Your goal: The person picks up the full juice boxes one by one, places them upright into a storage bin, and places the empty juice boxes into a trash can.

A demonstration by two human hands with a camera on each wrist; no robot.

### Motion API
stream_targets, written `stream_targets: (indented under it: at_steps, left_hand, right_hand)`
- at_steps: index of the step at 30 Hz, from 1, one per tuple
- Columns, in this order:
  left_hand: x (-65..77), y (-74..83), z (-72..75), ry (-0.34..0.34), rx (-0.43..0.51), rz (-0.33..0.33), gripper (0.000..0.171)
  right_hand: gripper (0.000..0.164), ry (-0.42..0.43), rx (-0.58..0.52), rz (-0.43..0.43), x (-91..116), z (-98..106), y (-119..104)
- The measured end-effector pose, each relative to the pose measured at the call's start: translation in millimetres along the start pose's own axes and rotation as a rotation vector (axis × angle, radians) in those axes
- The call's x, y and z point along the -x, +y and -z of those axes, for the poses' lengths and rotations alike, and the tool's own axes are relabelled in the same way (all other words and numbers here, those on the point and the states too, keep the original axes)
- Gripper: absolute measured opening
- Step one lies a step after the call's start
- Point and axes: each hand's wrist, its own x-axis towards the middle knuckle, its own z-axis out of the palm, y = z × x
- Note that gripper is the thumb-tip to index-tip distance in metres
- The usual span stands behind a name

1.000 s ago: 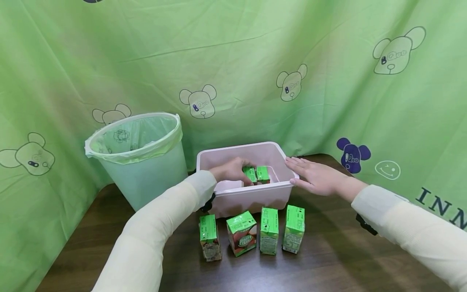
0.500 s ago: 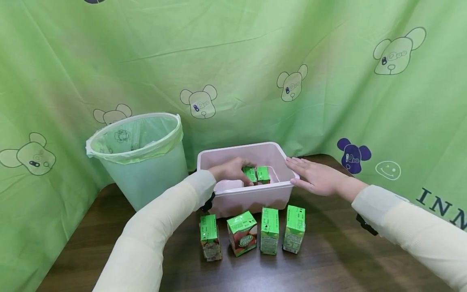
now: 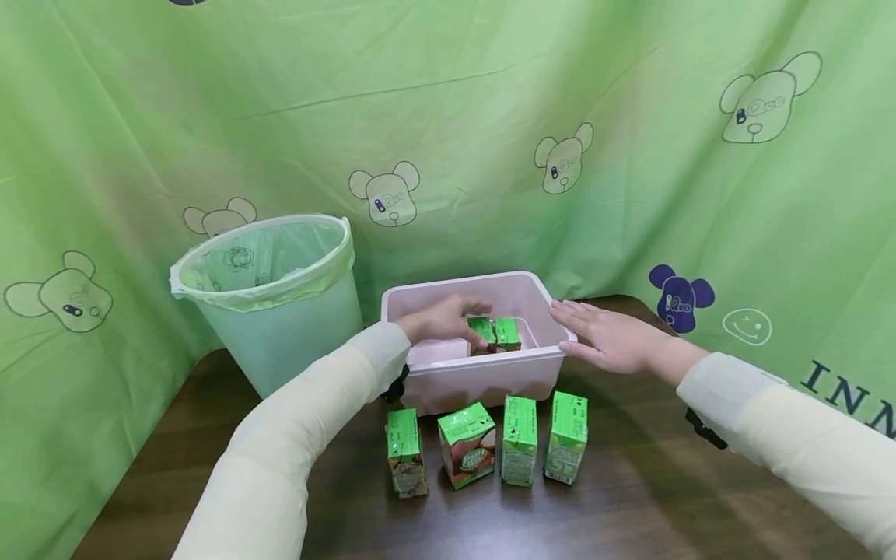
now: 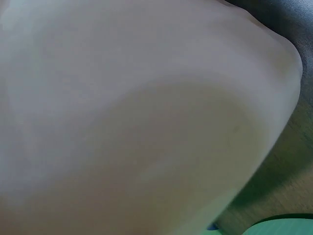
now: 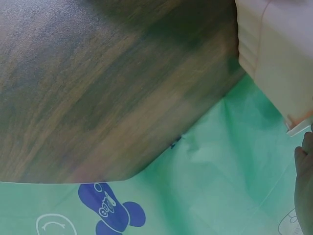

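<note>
A pale pink plastic bin [image 3: 483, 381] stands on the table. Inside it, two drink cartons with green tops, a left one [image 3: 481, 328] and a right one [image 3: 507, 333], stand side by side. My left hand [image 3: 448, 317] reaches over the bin's left part, fingers and thumb spread around the left carton without a visible grip. The straight fingers of my right hand [image 3: 609, 338] rest against the bin's right rim; in the right wrist view that hand [image 5: 304, 191] shows at the edge. A pale surface fills most of the left wrist view.
Several green-topped cartons [image 3: 467, 447] stand in a row in front of the bin on the dark wooden table [image 3: 630, 498]. A lined green trash bin [image 3: 280, 338] stands at the left. A green printed curtain [image 3: 455, 101] hangs behind.
My left hand has loosened around the left carton and drawn slightly left, uncovering more of its top. The right hand keeps its place at the rim.
</note>
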Motion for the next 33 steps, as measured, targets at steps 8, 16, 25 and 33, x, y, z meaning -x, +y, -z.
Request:
stream_targets:
  at_steps: [8,16,25,33]
  left_hand:
    - [14.8,9.9,12.0,-0.001,-0.010,-0.034,0.075]
    - [40.2,17.3,25.6,0.034,0.043,-0.072,0.071]
    - [74.0,17.6,39.9,0.123,0.096,-0.130,0.067]
    - [109.5,16.7,42.4,0.135,0.195,-0.194,0.068]
  right_hand:
    - [0.063,0.002,-0.003,0.014,-1.2,1.8,0.5]
    - [0.063,0.004,-0.010,0.007,-1.3,0.7,-0.4]
    - [0.063,0.008,-0.015,0.004,-0.1,-2.0,-0.6]
    - [0.062,0.013,-0.015,0.011,-1.4,-1.7,0.3]
